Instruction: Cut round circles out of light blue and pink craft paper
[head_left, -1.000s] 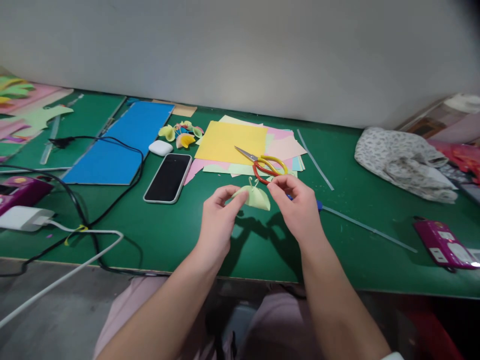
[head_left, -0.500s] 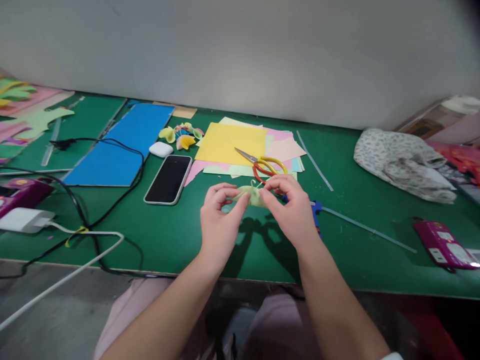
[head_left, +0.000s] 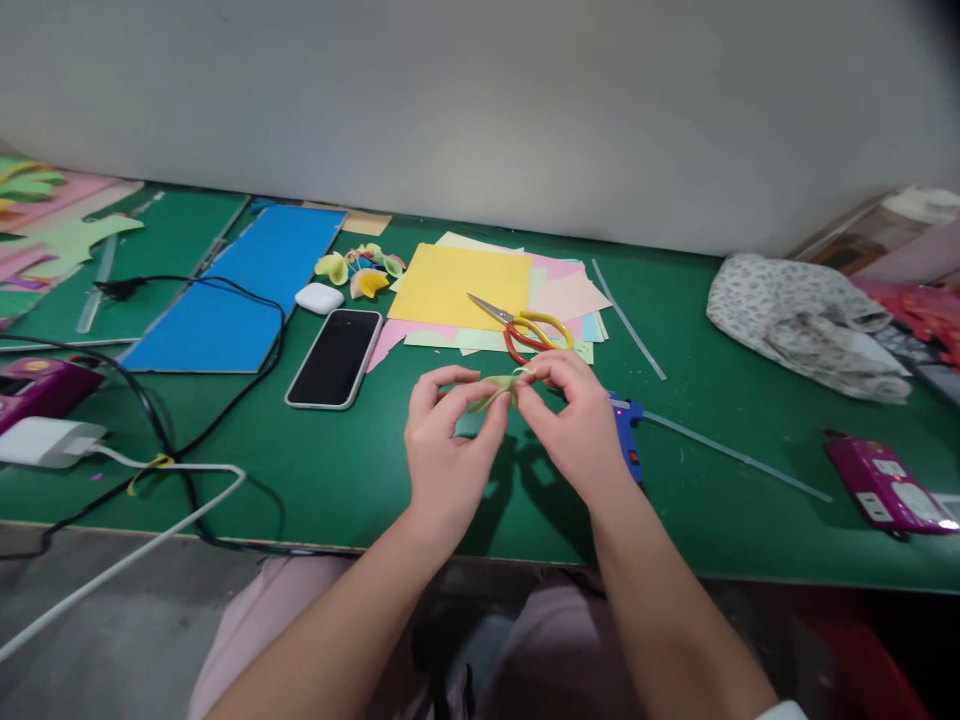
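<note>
Left hand (head_left: pixel 448 450) and right hand (head_left: pixel 576 425) both pinch one pale green paper piece (head_left: pixel 495 391) between them. It is squeezed narrow and curled, just above the worktop (head_left: pixel 300 455). Just beyond the hands lies one pair of scissors (head_left: pixel 525 325). To their left is one phone (head_left: pixel 335 357), and beside the right hand one blue glue gun (head_left: pixel 627 442).

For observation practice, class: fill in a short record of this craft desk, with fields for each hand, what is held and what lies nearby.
Left hand: pinches the green paper piece
Right hand: pinches the same piece
Surface: green table
Behind the hands: scissors on the stacked paper sheets
To the left: phone, screen dark
To the right: blue glue gun, lying on the table
</note>
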